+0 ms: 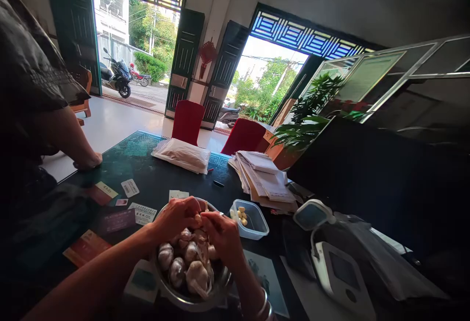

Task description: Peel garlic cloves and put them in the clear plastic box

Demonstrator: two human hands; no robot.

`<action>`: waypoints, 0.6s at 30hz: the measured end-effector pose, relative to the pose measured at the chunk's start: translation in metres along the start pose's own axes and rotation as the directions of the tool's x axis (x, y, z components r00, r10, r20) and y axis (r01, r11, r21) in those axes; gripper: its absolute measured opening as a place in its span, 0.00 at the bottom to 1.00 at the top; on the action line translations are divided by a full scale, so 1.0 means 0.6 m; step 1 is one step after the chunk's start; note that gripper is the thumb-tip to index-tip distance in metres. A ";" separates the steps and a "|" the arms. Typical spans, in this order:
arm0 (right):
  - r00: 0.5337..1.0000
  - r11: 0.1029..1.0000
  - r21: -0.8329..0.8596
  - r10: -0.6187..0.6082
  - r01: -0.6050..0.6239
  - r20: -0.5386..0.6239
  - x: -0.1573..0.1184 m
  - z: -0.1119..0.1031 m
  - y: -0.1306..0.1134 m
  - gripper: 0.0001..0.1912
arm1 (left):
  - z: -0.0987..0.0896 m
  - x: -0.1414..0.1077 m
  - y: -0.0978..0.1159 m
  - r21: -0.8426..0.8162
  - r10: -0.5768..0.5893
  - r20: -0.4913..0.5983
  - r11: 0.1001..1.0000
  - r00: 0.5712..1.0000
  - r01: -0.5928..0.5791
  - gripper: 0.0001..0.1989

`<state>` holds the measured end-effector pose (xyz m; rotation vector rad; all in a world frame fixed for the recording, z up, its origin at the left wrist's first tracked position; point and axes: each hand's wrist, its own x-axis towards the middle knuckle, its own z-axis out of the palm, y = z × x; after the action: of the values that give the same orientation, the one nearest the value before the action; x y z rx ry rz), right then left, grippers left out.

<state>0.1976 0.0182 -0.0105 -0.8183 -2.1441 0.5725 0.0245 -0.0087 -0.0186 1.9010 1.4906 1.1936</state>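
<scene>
Over a round metal bowl (167, 294) my two hands meet, fingertips pinched on a small garlic clove (198, 219). My left hand (181, 215) comes in from the left with its fingers curled. My right hand (223, 235), wearing a ring, pinches from the other side, and bangles circle that wrist. Beneath them, several whole garlic bulbs (197, 277) in papery skin fill the bowl. Just right of it stands a clear plastic box (257, 223) with some peeled garlic cloves (241, 214) at its left end.
Cards lie under the dark table's (143, 149) glass at left. A plastic-wrapped packet (183, 154) and a paper stack (262, 174) lie farther back. A white device (343, 277) and dark monitor (382, 188) stand at right. Another person's hand (88, 161) rests on the table's left edge.
</scene>
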 end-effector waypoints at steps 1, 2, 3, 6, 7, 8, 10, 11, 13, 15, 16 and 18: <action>1.000 1.000 0.021 -0.001 0.001 0.010 0.000 0.000 -0.002 0.07 | 0.000 0.000 0.001 0.003 -0.001 0.005 1.000 1.000 0.001 0.06; 1.000 0.999 0.034 -0.003 0.002 0.018 0.000 0.000 -0.004 0.07 | -0.001 -0.001 0.001 0.005 -0.003 0.007 1.000 1.000 0.003 0.06; 1.000 0.999 0.043 -0.004 0.003 0.026 0.001 0.000 -0.005 0.07 | -0.001 -0.001 0.002 0.007 -0.008 0.006 1.000 1.000 0.008 0.06; 0.999 0.999 0.053 -0.008 0.006 0.032 0.001 -0.001 -0.005 0.08 | -0.001 -0.001 0.004 0.012 -0.020 0.003 1.000 1.000 0.020 0.07; 0.999 0.999 0.053 -0.010 0.008 0.033 0.001 -0.001 -0.005 0.08 | -0.001 -0.001 0.004 0.013 -0.022 0.003 1.000 1.000 0.022 0.07; 0.999 0.999 0.052 -0.012 0.010 0.033 0.001 -0.001 -0.006 0.08 | -0.001 -0.001 0.004 0.015 -0.023 0.000 1.000 1.000 0.023 0.07; 0.999 0.999 0.043 -0.016 0.015 0.031 0.001 -0.001 -0.006 0.08 | -0.002 0.000 0.005 0.018 -0.016 -0.005 1.000 1.000 0.016 0.07; 0.999 0.999 0.034 -0.019 0.018 0.027 0.002 0.000 -0.006 0.08 | -0.002 0.000 0.006 0.018 -0.010 -0.004 1.000 1.000 0.010 0.07; 1.000 1.000 0.000 -0.024 0.024 0.010 0.002 0.001 -0.006 0.09 | -0.003 0.000 0.008 0.020 0.008 -0.008 1.000 1.000 -0.008 0.06; 1.000 0.999 -0.042 -0.030 0.029 -0.009 0.001 0.002 -0.006 0.09 | -0.003 0.000 0.010 0.011 0.030 -0.012 0.999 0.999 -0.030 0.04; 0.999 0.998 -0.062 -0.030 0.029 -0.021 0.001 0.002 -0.007 0.09 | -0.002 0.000 0.011 0.000 0.040 -0.013 0.999 0.999 -0.040 0.03; 0.998 0.995 -0.096 -0.033 0.028 -0.047 -0.001 0.004 -0.007 0.09 | -0.001 -0.001 0.012 -0.036 0.061 -0.011 0.997 0.998 -0.062 0.02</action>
<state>0.1945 0.0147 -0.0096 -0.8414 -2.1487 0.4333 0.0279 -0.0114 -0.0128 1.9326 1.4154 1.2500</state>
